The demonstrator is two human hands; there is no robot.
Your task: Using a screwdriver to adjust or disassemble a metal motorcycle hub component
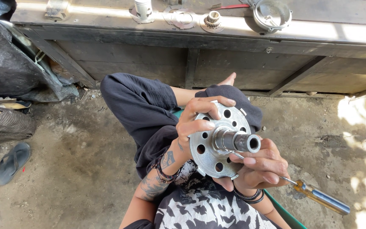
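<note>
Left hand (195, 121) grips the rim of the perforated steel hub flange (212, 148), held above the lap; right hand (257, 167) cradles its underside, fingers closed on a screwdriver (318, 196). Judged heavy, rigid, possibly oily: hold by the rim, not the central shaft (238, 141). Wooden bench (234, 46) beyond.

hands (217, 144) hide the perforated disc's (208, 148) lower rim and screwdriver (318, 196) tip.

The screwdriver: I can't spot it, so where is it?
In the head view, lower right: the screwdriver is in the right hand, beside the holed metal hub.
</note>
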